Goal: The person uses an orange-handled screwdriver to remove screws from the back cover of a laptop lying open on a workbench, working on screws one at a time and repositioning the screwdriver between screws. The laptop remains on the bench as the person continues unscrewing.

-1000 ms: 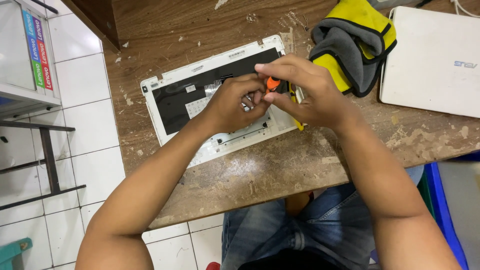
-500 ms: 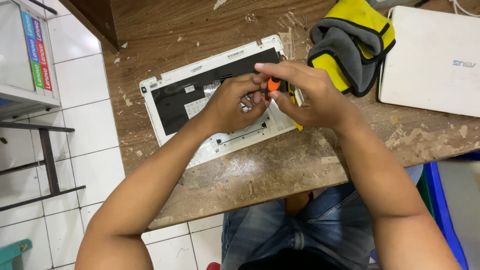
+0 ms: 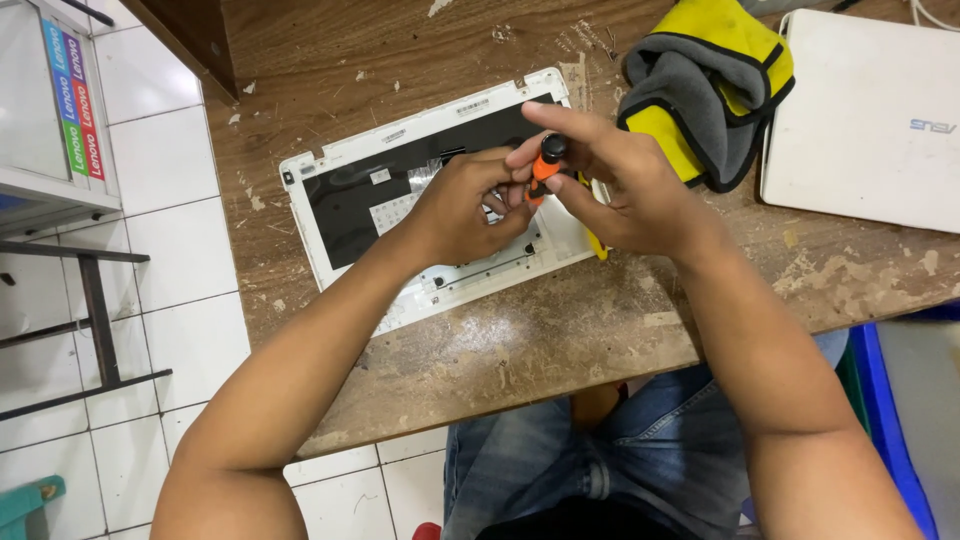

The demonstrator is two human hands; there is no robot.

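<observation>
Orange-handled, the small screwdriver (image 3: 545, 170) stands over the opened white laptop base (image 3: 440, 215) on the wooden table (image 3: 560, 340), pinched by right hand (image 3: 625, 185) fingers and steadied by left hand (image 3: 470, 205); it looks light, rigid, best gripped at the handle.

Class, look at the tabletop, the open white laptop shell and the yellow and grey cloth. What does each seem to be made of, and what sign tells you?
Tabletop: probably wood, matt brown, with grain, scratches and pale chipped patches.
Laptop shell: likely plastic, smooth white, moulded edges.
Cloth: soft fabric, perhaps microfibre, folded and slumped, with dark stitched edging.
</observation>
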